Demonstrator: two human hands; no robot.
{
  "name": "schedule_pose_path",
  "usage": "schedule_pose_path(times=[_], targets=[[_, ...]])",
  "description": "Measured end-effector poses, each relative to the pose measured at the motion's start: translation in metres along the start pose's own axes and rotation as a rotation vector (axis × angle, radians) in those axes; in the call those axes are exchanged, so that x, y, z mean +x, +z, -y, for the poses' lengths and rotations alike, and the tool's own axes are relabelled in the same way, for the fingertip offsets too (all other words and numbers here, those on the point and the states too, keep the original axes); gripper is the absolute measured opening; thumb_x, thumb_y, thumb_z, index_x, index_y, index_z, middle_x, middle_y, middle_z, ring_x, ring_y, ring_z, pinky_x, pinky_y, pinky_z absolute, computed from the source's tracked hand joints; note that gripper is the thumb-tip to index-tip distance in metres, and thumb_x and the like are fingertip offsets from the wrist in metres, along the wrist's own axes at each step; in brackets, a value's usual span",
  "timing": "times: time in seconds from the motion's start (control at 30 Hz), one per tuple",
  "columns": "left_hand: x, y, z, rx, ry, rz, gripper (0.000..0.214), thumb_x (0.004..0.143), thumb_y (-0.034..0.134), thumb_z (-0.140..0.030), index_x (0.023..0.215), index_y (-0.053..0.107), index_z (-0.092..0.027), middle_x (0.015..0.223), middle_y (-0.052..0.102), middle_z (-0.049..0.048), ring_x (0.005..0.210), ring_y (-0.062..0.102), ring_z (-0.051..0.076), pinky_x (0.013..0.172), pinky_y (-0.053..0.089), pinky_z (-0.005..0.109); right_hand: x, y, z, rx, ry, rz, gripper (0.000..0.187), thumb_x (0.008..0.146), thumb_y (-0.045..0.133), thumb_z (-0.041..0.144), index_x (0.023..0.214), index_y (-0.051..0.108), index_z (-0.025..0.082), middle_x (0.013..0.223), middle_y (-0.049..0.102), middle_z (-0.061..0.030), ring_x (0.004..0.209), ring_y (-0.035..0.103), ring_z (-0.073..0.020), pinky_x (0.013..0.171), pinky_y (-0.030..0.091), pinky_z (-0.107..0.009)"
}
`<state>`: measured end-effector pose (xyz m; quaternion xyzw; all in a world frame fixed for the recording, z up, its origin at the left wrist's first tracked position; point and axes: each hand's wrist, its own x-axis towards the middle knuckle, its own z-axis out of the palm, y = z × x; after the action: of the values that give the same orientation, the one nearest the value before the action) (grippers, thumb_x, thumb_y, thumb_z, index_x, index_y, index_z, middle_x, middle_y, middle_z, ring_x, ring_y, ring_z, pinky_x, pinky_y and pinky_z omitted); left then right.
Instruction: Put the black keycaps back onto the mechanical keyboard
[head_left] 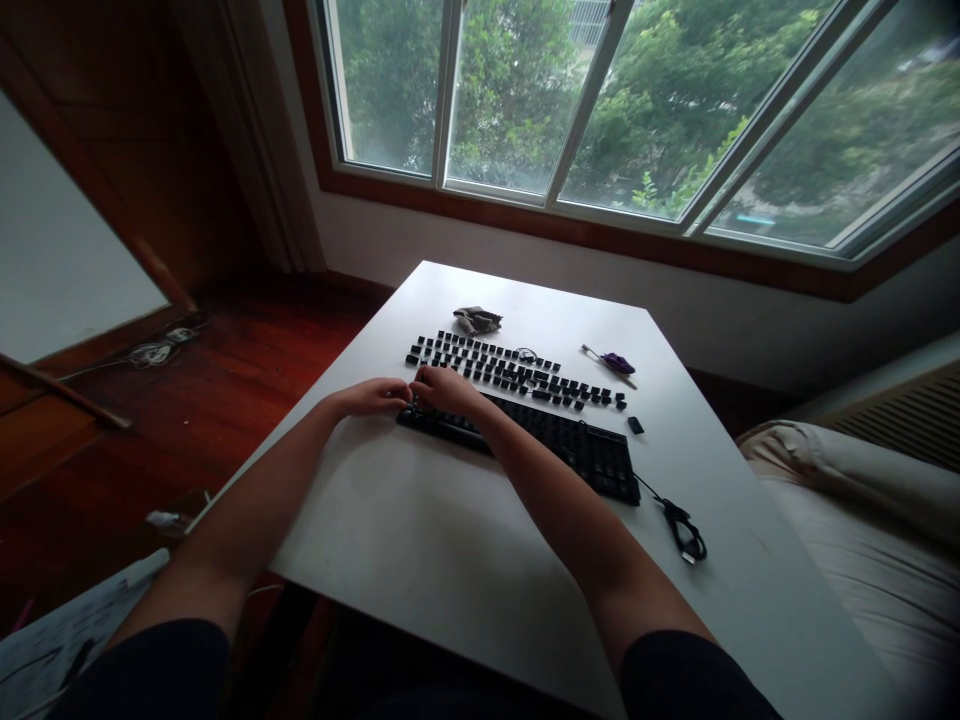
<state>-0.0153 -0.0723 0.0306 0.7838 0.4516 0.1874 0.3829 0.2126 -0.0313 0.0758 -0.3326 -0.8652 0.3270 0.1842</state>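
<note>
A black keyboard (570,450) lies slanted on the white table (450,560). Behind it, several loose black keycaps (510,365) are laid out in rows. Both of my hands meet at the keyboard's left end. My left hand (375,397) has its fingers curled against the keyboard's left corner. My right hand (442,388) is closed over the top left of the keyboard, fingers bent down; what they pinch is hidden.
A single keycap (635,425) sits apart at the right. A purple-handled tool (616,363) and a crumpled grey cloth (477,319) lie behind the keycaps. The keyboard's coiled cable (684,530) trails right. A cushion (847,480) lies beside the table, with windows beyond it.
</note>
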Motion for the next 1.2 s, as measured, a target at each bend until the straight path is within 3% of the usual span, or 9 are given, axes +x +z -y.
schedule_pose_path(times=[0.17,0.33,0.63,1.0,1.2], targets=[[0.000,0.000,-0.002,0.050,-0.006,-0.017,0.043,0.090,0.057,-0.057,0.103,0.064,-0.017,0.094,0.066,0.0042,0.086,0.058,0.019,0.077,0.046,0.026,-0.016,0.001,0.007,-0.183,-0.136,-0.020,0.016,0.095,0.064,0.037,0.096,0.070,0.022,0.074,0.071,-0.0030,0.068,0.061,-0.0184,0.064,0.035,-0.027],[0.002,0.001,-0.005,0.024,0.000,-0.002,0.045,0.090,0.056,-0.059,0.101,0.063,-0.016,0.094,0.066,0.0043,0.086,0.058,0.019,0.078,0.046,0.026,-0.034,0.011,0.011,-0.255,-0.146,-0.080,0.023,0.094,0.066,0.044,0.100,0.071,0.022,0.082,0.071,-0.0062,0.074,0.063,-0.0215,0.067,0.036,-0.028],[0.001,0.001,-0.004,-0.015,-0.024,0.000,0.045,0.089,0.056,-0.059,0.105,0.064,-0.018,0.097,0.067,0.0045,0.089,0.059,0.019,0.080,0.047,0.027,-0.039,0.021,-0.006,0.015,-0.020,-0.198,0.022,0.100,0.053,0.039,0.100,0.067,0.023,0.082,0.073,-0.0003,0.076,0.065,-0.0175,0.073,0.042,-0.025],[0.004,-0.003,-0.003,0.028,-0.032,0.049,0.043,0.088,0.061,-0.057,0.106,0.065,-0.018,0.098,0.065,0.0041,0.086,0.055,0.018,0.078,0.045,0.026,-0.047,0.039,-0.003,0.064,0.072,-0.337,0.024,0.102,0.046,0.041,0.103,0.064,0.026,0.081,0.074,-0.0004,0.080,0.069,-0.0200,0.076,0.042,-0.027],[0.003,-0.002,-0.009,-0.039,-0.020,0.046,0.046,0.091,0.054,-0.060,0.105,0.063,-0.017,0.096,0.063,0.0042,0.088,0.054,0.018,0.079,0.045,0.026,-0.050,0.040,0.000,0.172,0.104,-0.419,0.029,0.104,0.037,0.043,0.104,0.059,0.024,0.077,0.071,0.0004,0.077,0.068,-0.0192,0.076,0.045,-0.028]])
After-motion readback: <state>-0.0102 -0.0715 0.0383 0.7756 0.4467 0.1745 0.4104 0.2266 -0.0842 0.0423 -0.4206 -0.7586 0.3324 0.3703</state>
